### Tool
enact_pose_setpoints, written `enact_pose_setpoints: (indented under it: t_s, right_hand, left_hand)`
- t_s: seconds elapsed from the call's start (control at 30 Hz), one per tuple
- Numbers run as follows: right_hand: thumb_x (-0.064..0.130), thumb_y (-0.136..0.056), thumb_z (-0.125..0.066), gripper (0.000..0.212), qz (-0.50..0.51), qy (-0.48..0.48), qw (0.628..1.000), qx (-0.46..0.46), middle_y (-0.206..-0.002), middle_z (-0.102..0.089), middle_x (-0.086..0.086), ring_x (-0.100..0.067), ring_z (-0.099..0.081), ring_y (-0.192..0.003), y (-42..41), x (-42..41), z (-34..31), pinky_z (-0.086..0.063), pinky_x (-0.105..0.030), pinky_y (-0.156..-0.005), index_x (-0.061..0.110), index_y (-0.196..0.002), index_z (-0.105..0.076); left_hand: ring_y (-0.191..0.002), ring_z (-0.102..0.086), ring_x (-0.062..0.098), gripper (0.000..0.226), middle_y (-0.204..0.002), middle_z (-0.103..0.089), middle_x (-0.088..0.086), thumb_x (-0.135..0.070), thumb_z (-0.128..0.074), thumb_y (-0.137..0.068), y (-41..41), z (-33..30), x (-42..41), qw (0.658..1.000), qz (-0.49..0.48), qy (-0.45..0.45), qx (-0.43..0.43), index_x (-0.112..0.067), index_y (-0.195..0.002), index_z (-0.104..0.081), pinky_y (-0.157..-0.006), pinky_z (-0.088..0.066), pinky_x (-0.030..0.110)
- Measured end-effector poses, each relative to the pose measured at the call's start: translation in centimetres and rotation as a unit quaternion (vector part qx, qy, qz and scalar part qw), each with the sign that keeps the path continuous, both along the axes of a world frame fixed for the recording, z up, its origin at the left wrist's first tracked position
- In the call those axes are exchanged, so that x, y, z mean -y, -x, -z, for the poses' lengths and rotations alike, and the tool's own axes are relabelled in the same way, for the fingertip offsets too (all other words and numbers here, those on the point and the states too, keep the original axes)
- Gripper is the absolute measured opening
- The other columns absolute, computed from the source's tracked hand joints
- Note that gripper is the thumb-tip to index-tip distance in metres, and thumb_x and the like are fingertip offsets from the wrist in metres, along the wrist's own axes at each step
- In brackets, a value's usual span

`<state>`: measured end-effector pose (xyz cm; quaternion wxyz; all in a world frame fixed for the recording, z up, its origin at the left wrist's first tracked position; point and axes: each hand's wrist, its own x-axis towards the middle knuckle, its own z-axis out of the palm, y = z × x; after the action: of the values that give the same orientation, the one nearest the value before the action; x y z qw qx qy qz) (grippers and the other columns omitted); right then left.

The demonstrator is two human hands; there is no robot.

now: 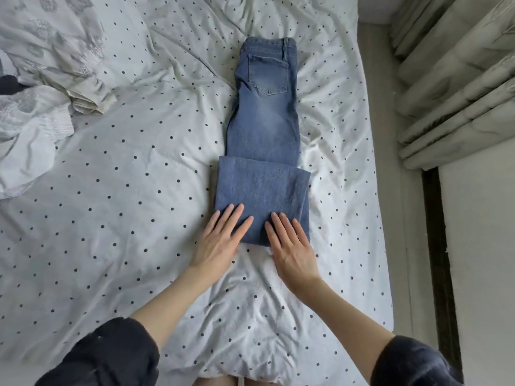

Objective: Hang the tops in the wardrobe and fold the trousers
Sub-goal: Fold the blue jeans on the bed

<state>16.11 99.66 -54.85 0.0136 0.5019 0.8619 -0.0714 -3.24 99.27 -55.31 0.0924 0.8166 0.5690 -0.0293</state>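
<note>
Both hands are lying flat with fingers spread, the left hand (220,240) and right hand (292,246) pressing the near folded end of the jeans (263,151) on the bed (125,218). The waistband is lying beyond the fingertips. Farther left, pale crumpled clothes (36,112), possibly tops, are running off the frame's edge.

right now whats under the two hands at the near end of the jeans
The left hand and right hand press flat on the folded hem end of the jeans. Dotted bedsheet lies underneath; inner layers are hidden.

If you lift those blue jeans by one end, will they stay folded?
Probably not: the blue denim jeans look soft and lie flat, so the loose fold would likely drop open. Both flat hands, left hand and right hand, seem to press it down.
</note>
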Motion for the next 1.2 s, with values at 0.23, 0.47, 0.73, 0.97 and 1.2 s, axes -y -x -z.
enact_pose_setpoints:
  t_s: [0.23,0.47,0.73,0.97,1.2]
  right_hand:
    - [0.001,-0.085,-0.040,0.034,-0.010,-0.086,0.993,-0.080,-0.102,-0.066,-0.012,-0.031,-0.063,-0.095,-0.9,-1.5,0.6,-0.045,-0.041,-0.098,0.001,-0.105,-0.068]
    - [-0.006,-0.058,-0.066,0.023,0.050,-0.015,0.992,-0.116,-0.071,-0.060,-0.002,-0.023,-0.057,-0.061,-1.2,-1.3,-4.9,-0.052,-0.028,-0.058,0.008,-0.077,-0.069]
    - [-0.001,-0.071,-0.063,0.026,0.024,0.114,0.991,-0.070,-0.087,-0.064,-0.004,-0.026,-0.061,-0.080,-2.8,1.1,-13.4,-0.048,-0.030,-0.060,0.011,-0.093,-0.071]
    - [0.011,-0.085,-0.050,0.028,-0.006,0.356,0.934,-0.032,-0.105,-0.066,-0.002,-0.022,-0.058,-0.093,-2.8,3.8,-18.8,-0.046,-0.031,-0.083,0.014,-0.106,-0.069]
    - [0.011,-0.080,-0.062,0.023,0.054,0.410,0.909,-0.046,-0.093,-0.068,-0.013,-0.016,-0.052,-0.075,-2.1,-1.8,-18.8,-0.046,-0.029,-0.073,0.005,-0.101,-0.068]
  left_hand:
    - [-0.112,-0.061,0.029,0.053,-0.127,-0.061,0.012,-0.001,-0.038,-0.077,0.0,0.1,-1.5,0.998,0.026,-0.055,-0.023,-0.014,-0.122,-0.062,-0.092,-0.050,0.042]
    - [-0.075,-0.072,0.021,0.060,-0.088,-0.075,0.004,0.011,-0.086,-0.030,-1.1,-5.9,-1.1,0.995,-0.048,-0.023,0.084,-0.014,-0.084,-0.076,-0.053,-0.055,0.027]
    - [-0.066,-0.046,0.026,0.024,-0.058,-0.048,0.002,-0.004,-0.047,-0.072,-1.5,-15.2,0.7,0.987,-0.009,0.158,-0.005,-0.023,-0.069,-0.060,-0.050,-0.025,0.027]
    - [-0.051,-0.028,0.014,0.016,-0.050,-0.033,0.002,-0.006,-0.050,-0.065,-0.9,-19.4,2.6,0.938,0.066,0.339,-0.002,-0.021,-0.060,-0.052,-0.042,-0.022,0.019]
    - [-0.056,-0.031,0.016,0.020,-0.056,-0.035,0.001,-0.009,-0.059,-0.068,-0.3,-19.5,-3.3,0.918,0.039,0.395,0.010,-0.016,-0.058,-0.043,-0.051,-0.025,0.029]
